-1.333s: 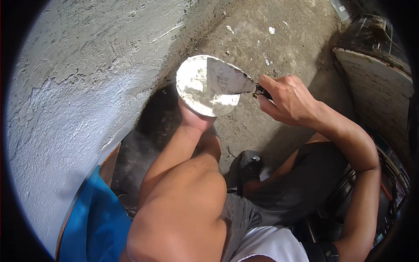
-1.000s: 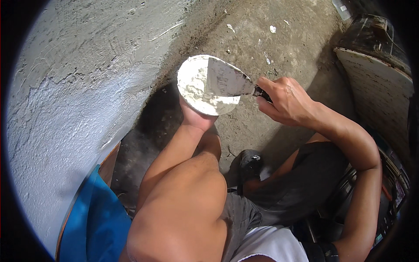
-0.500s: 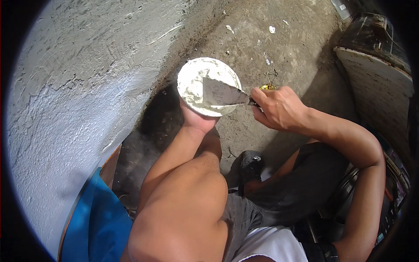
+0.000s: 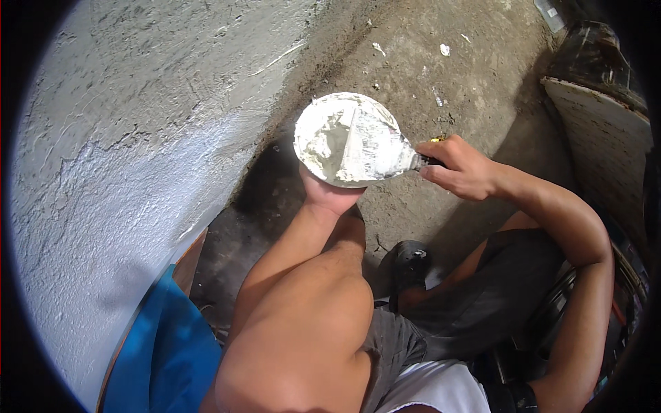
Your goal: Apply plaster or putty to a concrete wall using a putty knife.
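Observation:
My left hand (image 4: 329,195) holds up a round, shallow white container (image 4: 301,155) from below, fingers hidden underneath it. White putty (image 4: 320,146) is smeared over its inside, with a thinner, greyish patch near the middle. In my right hand (image 4: 460,167) is a putty knife (image 4: 377,146), gripped by its dark handle. The blade lies over the container's right half and is coated in white putty, thickest along its left edge.
A rough wall (image 4: 138,138), partly painted pale, rises on the left. Blue cloth (image 4: 169,344) hangs at lower left. White scraps (image 4: 445,50) dot the ground. A worn board-like object (image 4: 599,117) stands at right, near a clear plastic bottle (image 4: 549,14).
The putty knife has turned over in my right hand; its blade now shows a coated face and more putty. A bare greyish streak has appeared in the container. The view has shifted slightly.

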